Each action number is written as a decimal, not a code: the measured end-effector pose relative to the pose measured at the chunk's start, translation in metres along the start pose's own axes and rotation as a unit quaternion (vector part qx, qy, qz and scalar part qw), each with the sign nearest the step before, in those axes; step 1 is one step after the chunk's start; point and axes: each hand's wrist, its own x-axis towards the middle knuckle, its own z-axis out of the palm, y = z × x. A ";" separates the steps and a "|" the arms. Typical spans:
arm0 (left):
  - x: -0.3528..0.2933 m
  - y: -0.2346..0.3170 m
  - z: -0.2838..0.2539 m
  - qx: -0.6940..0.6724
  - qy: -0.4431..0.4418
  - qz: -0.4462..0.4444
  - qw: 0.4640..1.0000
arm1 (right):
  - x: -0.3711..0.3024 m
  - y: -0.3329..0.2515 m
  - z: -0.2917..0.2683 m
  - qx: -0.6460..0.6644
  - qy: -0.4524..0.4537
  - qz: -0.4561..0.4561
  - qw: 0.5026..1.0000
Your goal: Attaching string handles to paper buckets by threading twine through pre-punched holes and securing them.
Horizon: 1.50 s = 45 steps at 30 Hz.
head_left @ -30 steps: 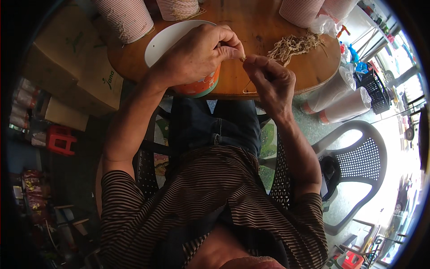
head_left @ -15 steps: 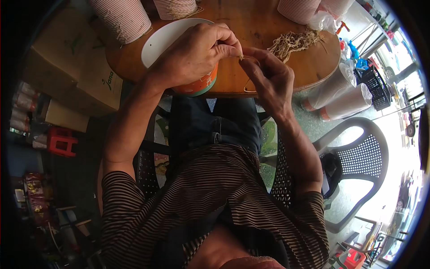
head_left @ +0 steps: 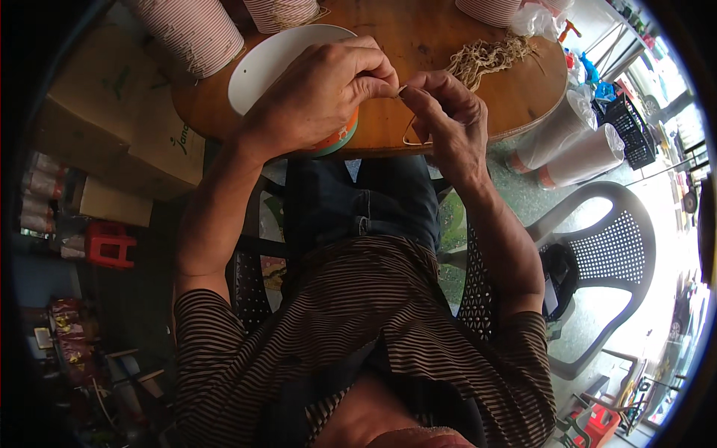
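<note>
My left hand (head_left: 325,86) and my right hand (head_left: 452,112) meet over the near edge of the wooden table (head_left: 523,104). Both are closed, thumb against fingers, pinching a thin tan cord (head_left: 405,140) between them. Part of the cord loops down below my right hand. Under my left hand and wrist sits a tilted paper bucket (head_left: 258,71), white inside, orange and green outside, with a small hole near its rim. My arm hides much of it. Beyond my right hand lies a tangled bundle of tan cords (head_left: 485,61).
Tall stacks of nested buckets (head_left: 187,33) stand along the table's far side, some with cords hanging off. Plastic-wrapped stacks (head_left: 586,157), a black crate (head_left: 631,131) and a grey plastic chair (head_left: 609,246) are at the right. Cardboard boxes (head_left: 160,142) and a red stool (head_left: 110,243) are at the left.
My fingertips have drawn slightly apart, with a short bit of cord showing between them. My right hand has turned a little, and the whole view has shifted slightly.
</note>
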 end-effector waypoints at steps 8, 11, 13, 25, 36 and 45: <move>-0.001 0.002 0.000 0.064 -0.005 0.032 0.997 | 0.000 0.010 0.002 -0.098 0.034 -0.095 0.990; -0.001 0.000 0.006 0.016 0.015 0.002 1.000 | -0.003 0.010 -0.001 -0.229 0.069 -0.193 0.951; -0.001 -0.001 0.003 -0.018 0.023 -0.013 0.999 | -0.004 0.013 0.000 -0.182 0.071 -0.178 0.964; 0.002 0.002 0.000 -0.117 0.014 -0.069 0.991 | -0.006 0.005 0.006 0.080 0.005 0.053 0.995; 0.002 -0.002 -0.004 -0.195 -0.017 -0.081 0.977 | 0.001 0.012 -0.001 0.205 -0.015 0.114 0.972; 0.004 0.005 -0.002 -0.158 0.000 -0.115 0.981 | 0.000 0.005 0.002 0.223 -0.022 0.124 0.967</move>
